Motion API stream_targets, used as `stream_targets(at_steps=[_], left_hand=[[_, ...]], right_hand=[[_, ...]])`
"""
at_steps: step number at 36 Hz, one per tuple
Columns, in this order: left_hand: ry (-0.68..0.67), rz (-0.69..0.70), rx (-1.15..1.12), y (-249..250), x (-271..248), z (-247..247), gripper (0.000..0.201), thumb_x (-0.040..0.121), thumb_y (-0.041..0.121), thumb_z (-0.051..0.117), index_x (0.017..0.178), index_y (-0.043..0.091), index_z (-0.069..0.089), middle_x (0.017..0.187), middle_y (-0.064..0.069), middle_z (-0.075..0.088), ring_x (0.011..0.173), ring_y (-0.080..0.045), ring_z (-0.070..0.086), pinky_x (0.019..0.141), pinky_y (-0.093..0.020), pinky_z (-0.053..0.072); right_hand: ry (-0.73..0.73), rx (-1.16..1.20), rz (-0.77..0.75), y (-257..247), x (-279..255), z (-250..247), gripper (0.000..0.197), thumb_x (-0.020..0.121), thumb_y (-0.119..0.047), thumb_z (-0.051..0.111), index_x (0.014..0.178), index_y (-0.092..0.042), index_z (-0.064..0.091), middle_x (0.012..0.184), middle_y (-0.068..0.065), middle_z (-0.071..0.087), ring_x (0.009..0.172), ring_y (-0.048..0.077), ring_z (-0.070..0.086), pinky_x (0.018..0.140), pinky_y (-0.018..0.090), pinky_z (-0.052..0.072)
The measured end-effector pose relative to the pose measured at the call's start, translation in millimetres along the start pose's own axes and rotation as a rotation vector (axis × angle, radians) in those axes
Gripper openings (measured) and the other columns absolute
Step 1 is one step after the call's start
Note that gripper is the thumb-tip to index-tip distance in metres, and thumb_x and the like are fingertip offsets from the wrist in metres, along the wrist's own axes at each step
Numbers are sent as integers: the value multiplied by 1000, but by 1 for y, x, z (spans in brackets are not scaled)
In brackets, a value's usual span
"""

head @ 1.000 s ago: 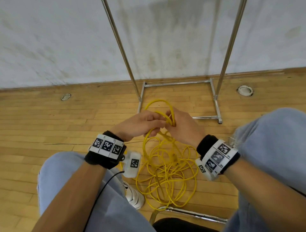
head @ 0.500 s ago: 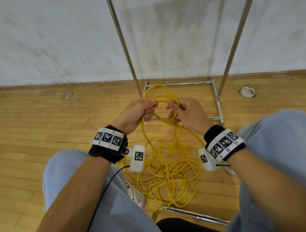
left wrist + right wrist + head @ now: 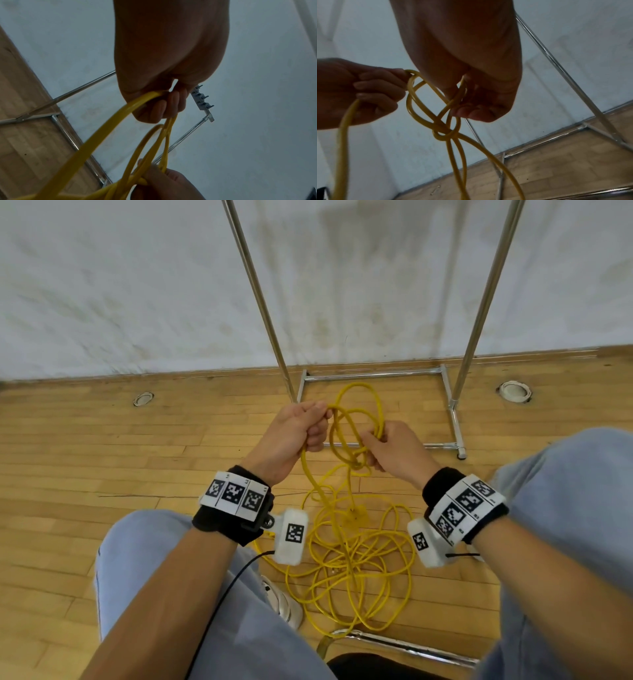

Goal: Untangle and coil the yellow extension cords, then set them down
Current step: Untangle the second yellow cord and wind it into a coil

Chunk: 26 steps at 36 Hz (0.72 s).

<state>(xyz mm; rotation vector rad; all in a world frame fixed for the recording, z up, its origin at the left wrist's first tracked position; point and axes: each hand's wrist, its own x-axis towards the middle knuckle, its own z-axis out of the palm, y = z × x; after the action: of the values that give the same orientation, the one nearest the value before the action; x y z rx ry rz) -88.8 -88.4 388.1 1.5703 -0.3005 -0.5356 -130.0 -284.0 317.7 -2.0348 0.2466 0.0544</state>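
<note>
My left hand (image 3: pixel 294 436) was curled tight round a strand of the yellow cord (image 3: pixel 356 419), fingers wrapped over it, and it had risen and drawn away from the other hand over the last second. Between the two, the loops had opened out from a tight bunch, showing a small knot (image 3: pixel 444 133) where one loop ringed the crossing strands. My right hand (image 3: pixel 394 450) pinched the far side of those loops with curled fingers. Most of the cord lay in a loose tangle (image 3: pixel 352 563) on the wooden floor (image 3: pixel 102 467) between my knees. I judged untangling barely begun: the knot was exposed, not freed.
</note>
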Motion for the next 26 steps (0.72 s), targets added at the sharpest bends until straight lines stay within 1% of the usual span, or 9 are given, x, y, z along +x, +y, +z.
stream_targets(at_steps=[4, 7, 10, 12, 16, 18, 21, 24, 26], left_hand=[[17, 37, -26, 5, -4, -8, 27, 111, 20, 40, 90, 11, 56, 60, 8, 36, 55, -10, 31, 52, -23, 28], [12, 75, -61, 9, -6, -13, 27, 111, 21, 39, 90, 12, 53, 61, 8, 34, 56, -10, 28, 53, -25, 24], [17, 114, -117, 10, -7, -16, 26, 111, 23, 39, 91, 12, 52, 62, 8, 32, 56, -10, 26, 55, -28, 19], [17, 136, -165, 11, -7, -18, 26, 110, 24, 39, 91, 12, 52, 63, 7, 31, 57, -9, 25, 55, -28, 18], [-15, 165, -207, 15, -8, -18, 25, 108, 26, 40, 90, 13, 51, 62, 8, 30, 56, -8, 25, 56, -29, 17], [-32, 175, -215, 16, -9, -17, 24, 107, 26, 40, 91, 13, 51, 62, 8, 30, 56, -8, 25, 55, -28, 18], [-52, 187, -233, 17, -11, -16, 26, 109, 25, 38, 91, 12, 51, 62, 8, 31, 57, -8, 25, 55, -26, 21], [-65, 190, -248, 18, -13, -15, 27, 110, 24, 35, 91, 12, 51, 62, 9, 31, 57, -8, 26, 54, -25, 24], [-71, 192, -253, 19, -14, -14, 27, 111, 23, 34, 91, 12, 50, 62, 9, 32, 57, -8, 26, 54, -24, 24]], right_hand=[[-61, 97, -92, -15, -10, -7, 24, 105, -26, 58, 95, -8, 71, 70, 2, 72, 59, 6, 64, 60, 24, 50], [-165, 120, -156, -19, -12, -13, 11, 99, -25, 68, 106, -18, 74, 90, 0, 75, 79, 6, 67, 69, 19, 52], [-243, -71, -138, -7, -5, -12, 15, 95, -30, 73, 110, -25, 74, 107, -3, 70, 100, 11, 66, 82, 26, 52], [-306, -216, -83, 2, -4, -4, 17, 94, -33, 73, 109, -25, 71, 115, -5, 65, 106, 16, 64, 81, 28, 49], [-213, -300, -16, 15, -4, 16, 21, 92, -36, 75, 98, -22, 61, 106, -4, 60, 98, 16, 60, 74, 29, 42], [-149, -347, 65, 18, -3, 23, 26, 93, -39, 73, 88, -18, 60, 92, -1, 63, 85, 18, 60, 67, 32, 45], [-131, -456, 135, 26, -4, 31, 47, 101, -45, 59, 69, -11, 59, 65, 3, 63, 61, 22, 61, 59, 32, 51], [-288, -213, 224, 28, -10, 39, 61, 109, -43, 40, 82, 0, 73, 69, 12, 75, 58, 21, 69, 53, 26, 54], [-318, -44, 304, 26, -9, 47, 54, 110, -42, 38, 114, 3, 68, 90, 17, 77, 69, 24, 72, 52, 25, 53]])
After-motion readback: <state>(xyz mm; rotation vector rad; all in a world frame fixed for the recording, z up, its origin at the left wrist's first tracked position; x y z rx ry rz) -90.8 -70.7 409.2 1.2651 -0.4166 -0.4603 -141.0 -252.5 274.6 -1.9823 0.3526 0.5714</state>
